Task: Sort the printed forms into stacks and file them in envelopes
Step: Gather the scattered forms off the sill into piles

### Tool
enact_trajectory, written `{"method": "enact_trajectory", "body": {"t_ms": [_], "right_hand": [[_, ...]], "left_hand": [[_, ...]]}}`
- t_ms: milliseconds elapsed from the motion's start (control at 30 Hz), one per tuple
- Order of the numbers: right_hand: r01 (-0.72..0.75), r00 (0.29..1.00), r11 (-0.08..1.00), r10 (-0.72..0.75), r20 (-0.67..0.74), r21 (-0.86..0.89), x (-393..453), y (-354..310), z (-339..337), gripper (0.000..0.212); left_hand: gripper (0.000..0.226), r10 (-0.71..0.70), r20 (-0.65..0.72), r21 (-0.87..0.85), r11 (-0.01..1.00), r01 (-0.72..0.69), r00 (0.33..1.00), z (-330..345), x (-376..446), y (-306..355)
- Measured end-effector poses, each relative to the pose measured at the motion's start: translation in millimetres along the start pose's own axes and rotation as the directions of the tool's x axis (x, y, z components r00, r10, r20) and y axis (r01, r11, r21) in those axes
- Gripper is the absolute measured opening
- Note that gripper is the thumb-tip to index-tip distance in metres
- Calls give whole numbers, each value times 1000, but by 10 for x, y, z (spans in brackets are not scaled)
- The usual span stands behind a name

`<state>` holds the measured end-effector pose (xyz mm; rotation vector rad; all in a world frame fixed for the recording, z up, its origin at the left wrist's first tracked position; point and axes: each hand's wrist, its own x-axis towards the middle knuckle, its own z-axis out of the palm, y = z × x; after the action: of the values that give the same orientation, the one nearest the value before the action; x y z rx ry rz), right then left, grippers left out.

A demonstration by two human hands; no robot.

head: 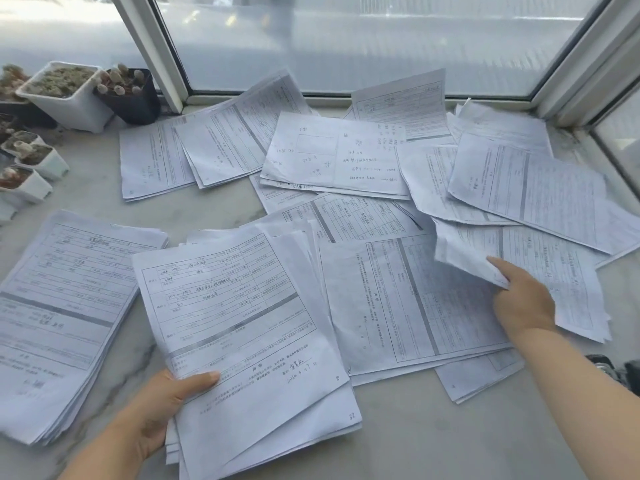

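The left hand (162, 407), at seven o'clock in the view, gripped a fanned bundle of forms (242, 323) by its lower left corner, thumb curled over the top sheet. The right hand (523, 299), at four o'clock, pinched the corner of a single sheet (464, 247), which was lifted and curled above the papers beneath it.

The forms were white pages printed with ruled tables, grey bands and small text, some with handwritten entries and a signature near the bottom; the writing was too small to read. The held bundle sat unevenly, its sheets slipped apart at the edges.

At nine o'clock a thicker squared stack (65, 306) lay flat on the desk (433, 438), just beside the held bundle. Under the right hand lay an overlapping spread of sheets (408, 299). Further out, from eleven to two o'clock, loose forms were scattered in overlapping layers: a small pile (156, 164) at eleven, a sheet with handwritten notes (332, 154) at twelve, and more tilted pages (530, 188) at two.

The desk was pale marble with faint grey veins, set into a window bay. White window frames (152, 50) held frosted panes across the far side. At ten o'clock stood small plant pots, one white pot (65, 95) and one black pot (131, 95), holding succulents.
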<state>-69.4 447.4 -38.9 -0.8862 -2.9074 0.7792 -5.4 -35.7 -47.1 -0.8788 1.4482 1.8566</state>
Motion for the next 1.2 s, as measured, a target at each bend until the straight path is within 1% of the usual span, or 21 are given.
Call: {"method": "enact_trajectory", "body": {"t_ms": [100,133,167,200,233,300,333,400,467,500,567,600,633,667,700,767,833,867,933,1100,1200], "right_hand": [[91,996,980,-88,-22,177,-373,-359,47,66],[195,978,951,-206,24,240,-558,-535,142,66],[316,929,901,-358,98,296,-756,-725,258,68],[444,840,837,-513,177,318,-948,-907,378,70],[584,716,754,-653,247,300,-1110,-1067,495,68],[839,430,510,-836,342,192,-1311,-1273,708,58],[882,335,436,-847,414,180,-1370,-1338,783,53],[901,248,396,-808,535,180,-1430,-1412,896,47],[909,196,368,-794,576,198,-1434,-1454,987,42],[913,171,349,-795,582,209,-1429,-1497,1015,41],[943,108,263,-820,563,203,-1390,-1592,1060,45],[959,109,230,-840,532,168,-1365,-1631,1063,51],[961,169,254,-859,484,114,-1327,-1640,1053,60],[938,285,343,-853,438,58,-1273,-1599,1027,66],[879,434,477,-808,398,8,-1218,-1496,984,68],[679,704,732,-629,330,-55,-1153,-1130,856,80],[468,850,874,-405,337,-132,-1159,-754,708,111],[386,879,904,-302,368,-182,-1190,-612,664,124],[317,888,910,-185,421,-269,-1268,-445,665,135],[345,878,889,-193,438,-301,-1268,-356,698,118],[366,891,888,-246,382,-280,-1276,-328,705,108]], "left_hand": [[56,-31,34,-14,999,31,999,-44,1,8],[58,-47,40,-16,999,48,998,-57,2,8],[58,-54,52,-12,998,55,997,-111,-16,22],[58,-71,66,0,997,71,995,-72,-17,18],[55,-68,43,27,997,67,997,-49,-29,22],[33,-27,-103,121,992,40,994,-62,-8,13],[37,-4,-168,123,992,25,986,-69,1,21],[57,-90,-16,-85,992,89,996,-129,15,70],[54,-115,134,-195,971,140,984,-204,-27,119],[51,-115,169,-173,974,145,979,-285,-44,117],[61,-110,180,-59,991,122,977,-278,-15,54],[64,-102,176,7,995,103,979,-246,-21,36],[62,-83,146,45,996,77,986,-231,-23,18],[57,-55,92,46,998,51,994,-239,-34,-2],[51,-17,40,26,1000,16,999,-265,-48,-24],[43,39,-46,-8,999,-39,998,-334,-87,-62],[42,57,-104,-1,998,-57,993,-407,-118,-96],[42,63,-122,15,998,-62,991,-434,-129,-108],[39,76,-131,27,997,-73,988,-456,-148,-105],[43,50,-115,32,998,-46,992,-495,-146,-112],[45,43,-110,46,998,-38,993,-490,-151,-101]]}}
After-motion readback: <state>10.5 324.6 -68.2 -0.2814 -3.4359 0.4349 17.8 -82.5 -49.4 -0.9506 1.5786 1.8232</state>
